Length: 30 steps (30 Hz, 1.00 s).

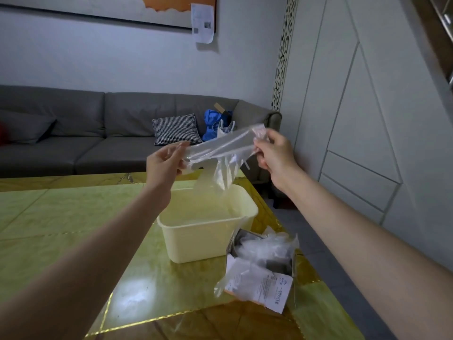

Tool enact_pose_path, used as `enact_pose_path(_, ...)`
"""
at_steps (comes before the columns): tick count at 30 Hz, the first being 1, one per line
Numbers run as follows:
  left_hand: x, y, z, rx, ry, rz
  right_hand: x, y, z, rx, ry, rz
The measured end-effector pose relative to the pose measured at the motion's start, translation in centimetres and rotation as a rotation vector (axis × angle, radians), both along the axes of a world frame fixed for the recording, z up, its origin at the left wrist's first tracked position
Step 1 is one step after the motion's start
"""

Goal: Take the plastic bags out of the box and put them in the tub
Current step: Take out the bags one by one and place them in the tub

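A clear plastic bag [220,149] is stretched between my two hands, high above the pale yellow tub [196,238]. My left hand [165,163] pinches its left end and my right hand [275,152] pinches its right end. Part of the bag hangs down toward the tub's far rim. The tub stands on the table and looks to hold some clear plastic at its bottom. Right of the tub lies the opened box [263,266], with several crumpled clear bags spilling from its top.
The glossy yellow-green table [61,229] ends just right of the box. Behind it runs a grey sofa [85,133] with a checked cushion [176,128] and a blue bag [215,123]. White wall panels stand at the right.
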State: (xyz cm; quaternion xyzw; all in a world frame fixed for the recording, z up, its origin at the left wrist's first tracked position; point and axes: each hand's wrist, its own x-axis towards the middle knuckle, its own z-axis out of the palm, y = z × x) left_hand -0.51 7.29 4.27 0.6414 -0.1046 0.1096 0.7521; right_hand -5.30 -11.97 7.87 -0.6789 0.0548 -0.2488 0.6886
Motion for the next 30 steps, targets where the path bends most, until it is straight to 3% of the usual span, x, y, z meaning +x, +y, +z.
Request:
enact_pose_path(2,1.4,0.8,-0.6,0.036,-0.003,0.085,0.9,0.3,0.2,-0.151,-0.049,0.013)
enact_pose_path(4,3.1,2.0,-2.0,0.128,0.09,0.153,2.6,0.4,-1.7,-0.288,0.08,-0.01)
enact_pose_path(7,6.0,4.1,-4.5,0.473,0.268,0.286,5.7,0.2,-6.5,-0.503,0.303,-0.007)
enact_pose_path(10,7.2,4.1,-4.8,0.748,0.102,0.407,7.9,0.6,-9.5,-0.675,0.483,0.076)
enact_pose_path(12,7.2,2.8,-4.4,0.876,-0.122,0.25,8.7,0.9,-10.3,-0.75,0.591,0.127)
enact_pose_path(14,7.0,1.0,-4.7,1.1,-0.252,-0.041,9.5,1.1,-11.0,-0.774,0.711,0.169)
enact_pose_path(16,7.0,-0.7,-5.7,1.353,-0.234,-0.301,9.9,1.2,-11.3,-0.781,0.791,0.204)
enact_pose_path(18,7.1,-1.8,-6.8,1.58,-0.164,-0.414,9.9,1.4,-11.3,-0.868,0.879,0.238)
enact_pose_path(21,7.7,-3.0,-8.8,1.815,-0.027,-0.523,9.7,2.0,-11.4,-1.2,0.957,0.284)
enact_pose_path(24,8.3,-3.6,-9.9,1.917,0.053,-0.592,9.6,2.3,-10.6,-1.441,0.897,0.308)
enact_pose_path(27,9.0,-4.1,-10.5,1.932,0.045,-0.569,10.1,2.2,-9.7,-1.603,0.632,0.249)
enact_pose_path(28,9.1,-4.3,-10.6,1.916,0.04,-0.573,10.4,2.3,-9.7,-1.607,0.623,0.333)
enact_pose_path(30,9.0,-4.6,-10.7,1.885,0.015,-0.57,10.9,2.3,-10.6,-1.52,0.812,0.62)
